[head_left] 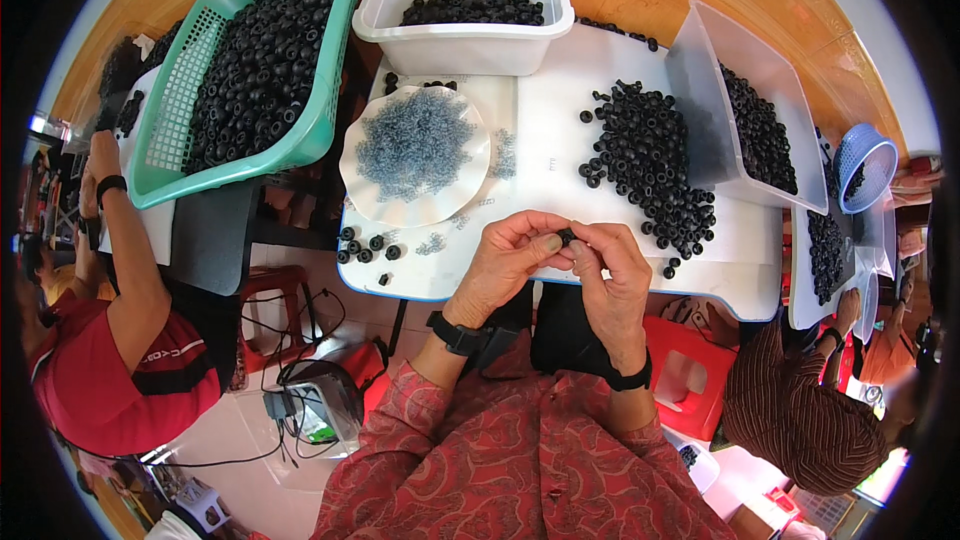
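Above the table's front edge, my left hand (505, 262) and my right hand (612, 285) meet, thumbs and fingertips pinched round one small black round part (566, 236). The fingers cover much of it. A wavy-rimmed white plate (365, 190) stands left of my hands, bearing a heap of tiny grey-blue pieces (415, 143) that look like springs. On the right of the white table (545, 100) spreads a pile of loose black round parts (645, 145), many with a hole through the middle. Several more black parts (376, 243) lie at the table's left front corner.
At the back stand a white tub (465, 52) and, rightward, a clear bin (735, 50), both holding black parts. A full green basket (150, 140) is at left. One person (130, 360) sits left, another (810, 410) right. Red stools (685, 365) and cables (290, 390) are below.
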Demonstrator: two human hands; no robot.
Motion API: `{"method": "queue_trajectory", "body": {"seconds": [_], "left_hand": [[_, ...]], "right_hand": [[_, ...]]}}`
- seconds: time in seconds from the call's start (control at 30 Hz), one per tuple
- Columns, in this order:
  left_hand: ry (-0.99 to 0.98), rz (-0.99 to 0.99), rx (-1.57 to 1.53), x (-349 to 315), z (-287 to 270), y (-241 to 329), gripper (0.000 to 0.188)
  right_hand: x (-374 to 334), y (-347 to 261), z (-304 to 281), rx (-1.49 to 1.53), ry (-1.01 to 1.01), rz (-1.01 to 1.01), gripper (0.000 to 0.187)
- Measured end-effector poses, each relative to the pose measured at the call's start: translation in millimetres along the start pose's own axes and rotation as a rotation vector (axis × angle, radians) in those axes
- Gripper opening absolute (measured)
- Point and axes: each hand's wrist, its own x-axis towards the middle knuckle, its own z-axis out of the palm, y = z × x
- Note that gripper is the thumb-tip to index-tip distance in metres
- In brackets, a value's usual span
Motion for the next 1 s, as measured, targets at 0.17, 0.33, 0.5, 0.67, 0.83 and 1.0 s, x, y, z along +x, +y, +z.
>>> {"method": "queue_trajectory", "body": {"seconds": [0.17,0.33,0.5,0.67,0.83,1.0], "left_hand": [[0.010,0.001,0.016,-1.0,0.7,0.0,0.021],[0.021,-0.008,0.012,-0.8,-0.2,0.8,0.022],[-0.008,0.002,-0.114,-1.3,-3.6,4.6,0.022],[-0.042,0.016,-0.189,-2.7,-6.7,3.8,0.023],[-0.041,-0.011,-0.190,-5.0,-6.8,2.9,0.024],[-0.081,0.015,-0.185,-4.2,-9.4,0.2,0.024]], "right_hand": [[0.6,3.8,2.3,0.036,-0.013,0.011,0.020],[-1.4,10.4,6.0,0.207,0.008,0.121,0.014],[-0.2,5.4,6.6,0.201,0.035,0.083,0.012],[-0.6,1.5,9.3,0.199,0.024,0.073,0.012],[-1.6,4.9,12.4,0.239,0.009,0.052,0.011],[-1.5,4.1,13.1,0.288,0.011,0.087,0.010]]}}
